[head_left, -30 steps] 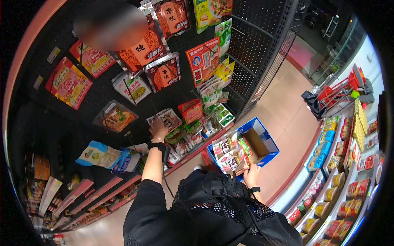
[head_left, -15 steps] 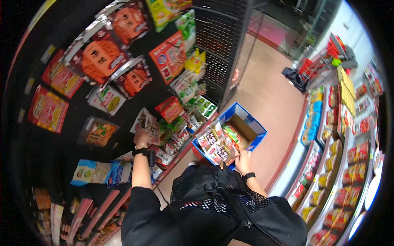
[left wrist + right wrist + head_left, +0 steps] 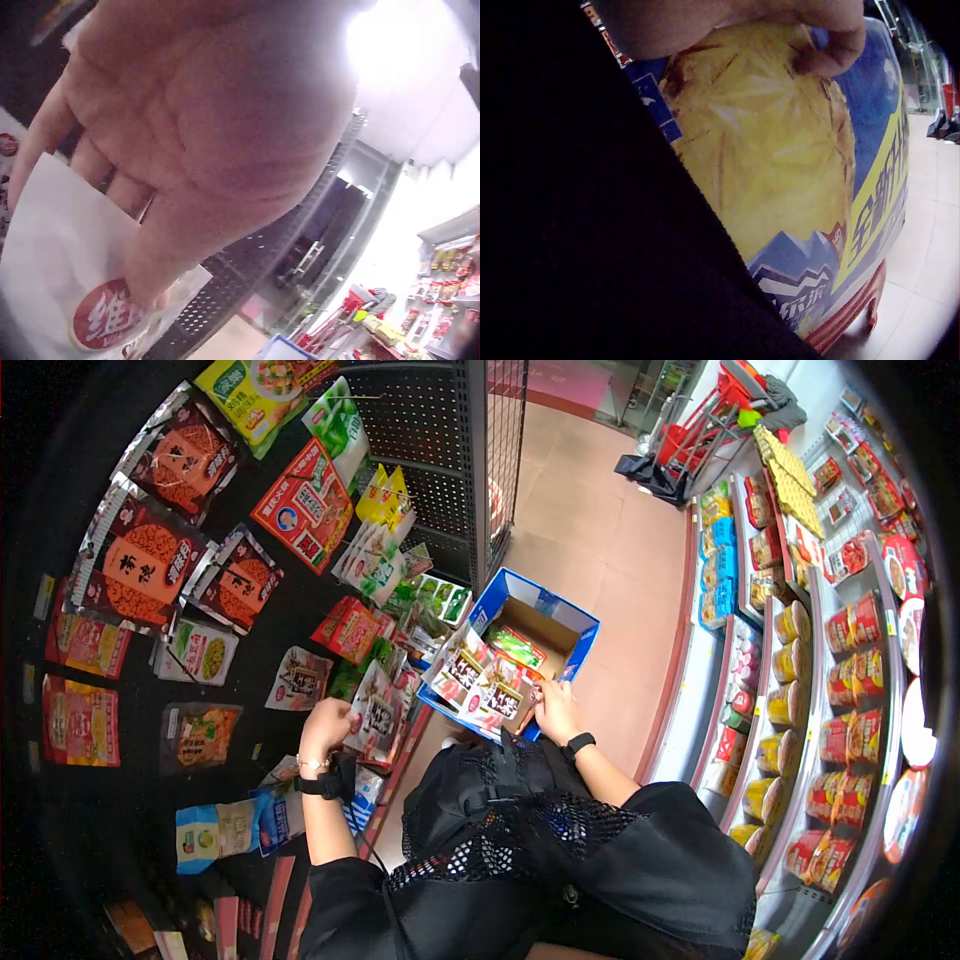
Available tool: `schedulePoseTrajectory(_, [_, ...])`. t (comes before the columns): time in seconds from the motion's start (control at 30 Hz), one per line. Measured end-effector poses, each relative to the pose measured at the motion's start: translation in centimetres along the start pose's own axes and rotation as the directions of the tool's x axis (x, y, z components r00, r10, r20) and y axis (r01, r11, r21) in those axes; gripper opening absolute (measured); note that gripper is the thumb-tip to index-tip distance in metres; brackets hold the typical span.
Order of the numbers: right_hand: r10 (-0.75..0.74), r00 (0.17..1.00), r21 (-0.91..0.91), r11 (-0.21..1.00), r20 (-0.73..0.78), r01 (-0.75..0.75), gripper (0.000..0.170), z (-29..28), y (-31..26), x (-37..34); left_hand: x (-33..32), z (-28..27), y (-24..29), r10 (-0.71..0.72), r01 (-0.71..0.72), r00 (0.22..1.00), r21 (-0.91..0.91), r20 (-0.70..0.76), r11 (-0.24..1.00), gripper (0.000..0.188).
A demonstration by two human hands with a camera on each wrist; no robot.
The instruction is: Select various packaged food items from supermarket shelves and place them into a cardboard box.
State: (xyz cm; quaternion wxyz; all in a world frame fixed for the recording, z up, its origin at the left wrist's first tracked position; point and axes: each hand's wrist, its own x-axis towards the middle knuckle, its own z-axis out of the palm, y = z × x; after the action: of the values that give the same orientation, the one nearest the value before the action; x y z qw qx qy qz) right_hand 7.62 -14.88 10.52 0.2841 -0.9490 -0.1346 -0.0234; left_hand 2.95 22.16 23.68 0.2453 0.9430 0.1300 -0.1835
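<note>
A white packet with dark lettering [image 3: 378, 712] is pinched between the thumb and fingers of the left hand [image 3: 326, 732], just in front of the black rack. In the left wrist view the left hand [image 3: 202, 112] has its thumb on the white packet [image 3: 67, 262], beside a round red logo. On the near rim of the blue cardboard box [image 3: 585, 645], the right hand [image 3: 556, 710] grips the edge. Similar packets [image 3: 480, 680] and a green packet [image 3: 515, 646] lie in the box. The right wrist view shows curled fingers of the right hand [image 3: 832, 45] over the box's printed side [image 3: 765, 150].
Seasoning packets [image 3: 150, 560] hang on hooks along the black rack at the left. A shelf of cup and bag noodles [image 3: 850, 710] runs along the right. Tiled floor [image 3: 620, 560] lies between them, with a red cart [image 3: 690, 440] at the far end.
The left hand has come away from the hanging packets towards the box, with a packet in its fingers. The head view has turned right; the right hand keeps its place at the box rim.
</note>
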Motion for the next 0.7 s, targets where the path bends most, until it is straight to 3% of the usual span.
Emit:
schedulePoseTrajectory(0.03, [0.008,1.0,0.017,1.0,0.009,-0.009,0.027,-0.1,-0.1,0.0,-0.9,-1.3,2.6,0.029,-0.029,1.0,-0.029,0.009,0.999,0.013])
schedulePoseTrajectory(0.07, [0.004,1.0,0.014,1.0,-0.003,-0.004,0.027,0.1,0.1,-0.1,-1.5,-2.0,4.3,0.08,-0.077,0.996,0.087,-0.031,0.993,0.011])
schedulePoseTrajectory(0.1, [0.008,1.0,0.011,1.0,-0.007,-0.008,0.027,0.1,0.1,-0.1,-2.2,-2.7,6.0,0.086,-0.083,0.996,0.087,-0.029,0.993,0.011])
schedulePoseTrajectory(0.17, [0.002,1.0,0.029,1.0,0.021,-0.002,0.027,-0.1,0.2,0.0,-3.1,-3.6,9.3,0.391,-0.356,0.885,0.174,-0.253,0.918,0.01])
schedulePoseTrajectory(0.2, [-0.028,0.999,0.007,1.0,-0.028,0.029,0.026,0.2,0.4,0.0,-3.1,-3.9,10.5,0.398,-0.368,0.878,0.158,-0.265,0.916,0.01])
schedulePoseTrajectory(0.27, [-0.037,0.997,-0.01,0.999,-0.068,0.036,0.03,0.9,0.9,-0.1,-2.9,-3.8,12.4,0.476,-0.486,0.866,-0.028,-0.154,0.874,0.01])
schedulePoseTrajectory(0.3, [0.011,1.0,0.0,1.0,0.016,-0.011,0.031,-0.1,0.1,0.0,-2.7,-3.3,13.1,0.483,-0.497,0.858,-0.046,-0.173,0.866,0.01])
schedulePoseTrajectory(0.37, [-0.004,1.0,0.017,1.0,-0.01,0.005,0.032,0.2,0.4,-0.1,-2.0,-2.5,14.5,0.51,-0.551,0.834,-0.32,-0.21,0.77,0.012])
schedulePoseTrajectory(0.43, [-0.024,1.0,0.022,0.999,-0.019,0.024,0.028,0.4,0.6,-0.2,-0.2,0.2,14.6,0.557,-0.609,0.792,-0.375,-0.25,0.699,0.013])
schedulePoseTrajectory(0.57, [-0.027,1.0,0.077,0.997,-0.016,0.028,0.015,0.3,0.4,-0.2,4.2,9.6,12.4,0.464,-0.454,0.878,-0.512,-0.117,0.729,0.019])
schedulePoseTrajectory(0.63, [-0.072,0.994,0.086,0.993,-0.079,0.079,0.015,1.0,1.0,-0.2,4.9,12.6,11.3,0.414,-0.415,0.907,-0.305,-0.07,0.857,0.02])
schedulePoseTrajectory(0.7, [-0.107,0.989,0.096,0.988,-0.106,0.117,0.013,1.7,1.6,-0.3,4.5,15.4,10.3,0.258,-0.263,0.964,-0.109,-0.057,0.959,0.018])
